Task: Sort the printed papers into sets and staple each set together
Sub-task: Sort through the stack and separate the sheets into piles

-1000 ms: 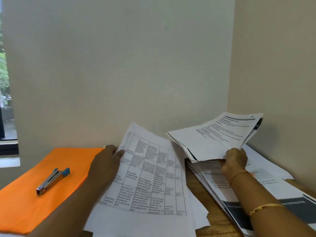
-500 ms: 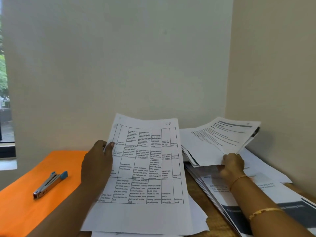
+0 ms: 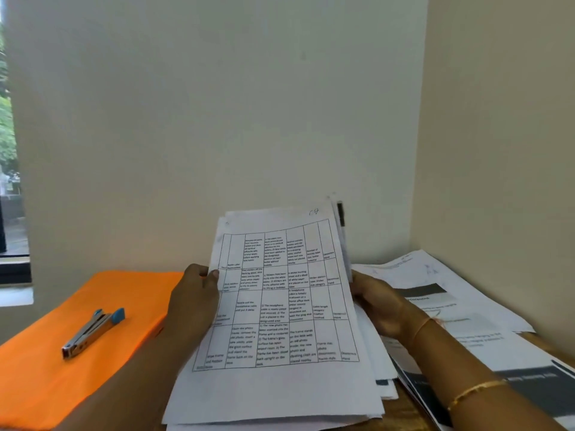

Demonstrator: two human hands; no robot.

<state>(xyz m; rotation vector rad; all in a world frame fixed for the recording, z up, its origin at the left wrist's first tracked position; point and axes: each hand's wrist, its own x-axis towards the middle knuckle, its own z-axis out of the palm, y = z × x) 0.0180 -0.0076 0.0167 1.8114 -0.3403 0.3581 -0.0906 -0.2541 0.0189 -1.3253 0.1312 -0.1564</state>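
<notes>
The left hand [image 3: 194, 301] pinches the stack's [image 3: 280, 306] left side and the right hand [image 3: 378, 303] curls round its right side, holding it tilted up over the desk's [image 3: 407, 415] near edge. The stapler [image 3: 93, 332] lies on a folder [image 3: 40, 384] at the left edge; loose papers [image 3: 466, 321] cover the right corner.
</notes>
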